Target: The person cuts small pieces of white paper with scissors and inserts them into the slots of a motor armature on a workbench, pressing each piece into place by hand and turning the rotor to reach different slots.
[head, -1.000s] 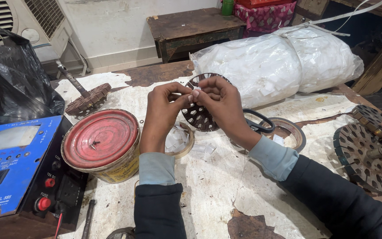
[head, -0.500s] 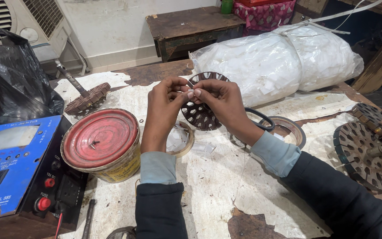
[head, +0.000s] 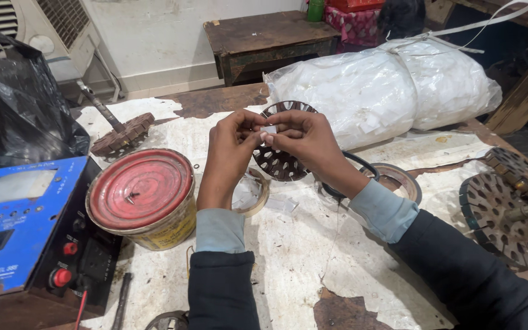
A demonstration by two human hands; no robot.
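We note a red-lidded tin (head: 140,195) beside a blue control box (head: 25,226). White bundled sacks (head: 386,91) lie behind; a black bag (head: 16,104) sits at far left.

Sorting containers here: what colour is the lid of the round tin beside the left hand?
Red, worn and scuffed, on a yellowish tin; the head view shows it clearly.

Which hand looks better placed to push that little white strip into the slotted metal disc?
Probably the right hand: its fingertips pinch the white strip right against the slotted disc. The left hand meets it at the rim, seemingly steadying.
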